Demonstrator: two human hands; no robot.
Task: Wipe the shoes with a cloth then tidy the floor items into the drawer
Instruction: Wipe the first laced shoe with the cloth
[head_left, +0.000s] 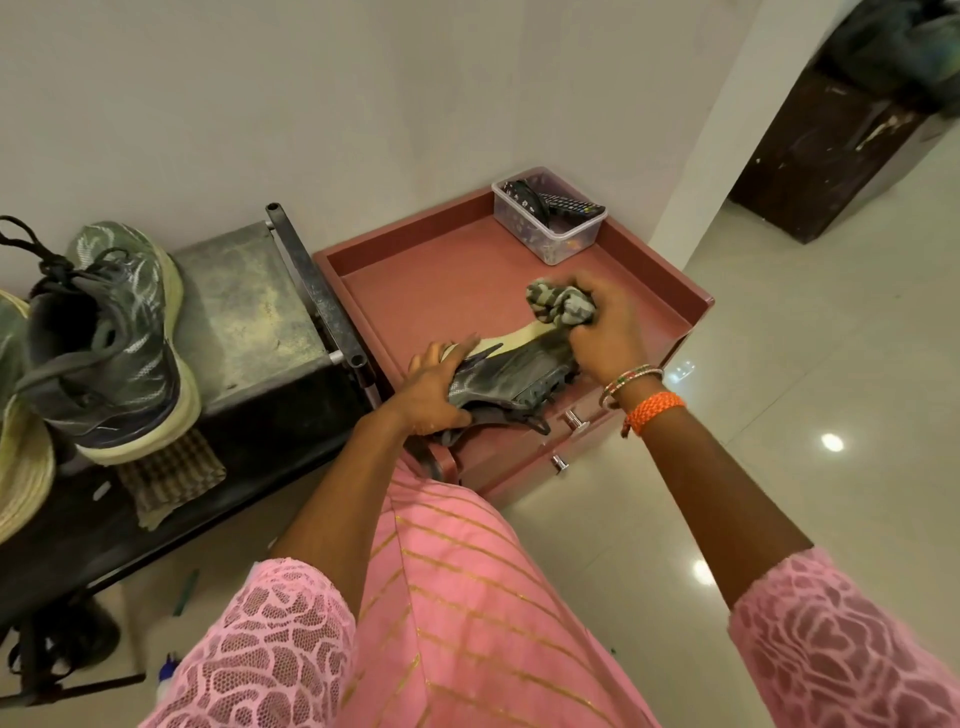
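Observation:
My left hand (434, 387) grips a dark grey shoe (511, 376) with a pale sole, held on its side over the front edge of the pink cabinet top (447, 275). My right hand (605, 330) is closed on a bunched grey patterned cloth (558, 304), pressed against the shoe's toe end. A second grey shoe (111, 338) with a cream sole and loose laces stands on the dark metal rack (244, 296) at the left. Two drawer knobs (574, 421) show on the cabinet front below the shoe.
A clear plastic box (550, 221) holding a remote and small items sits at the cabinet's back right corner. A checked cloth (171, 475) hangs off the rack. A woven hat (21, 457) lies at far left. Small items (184, 592) lie on the glossy tiled floor.

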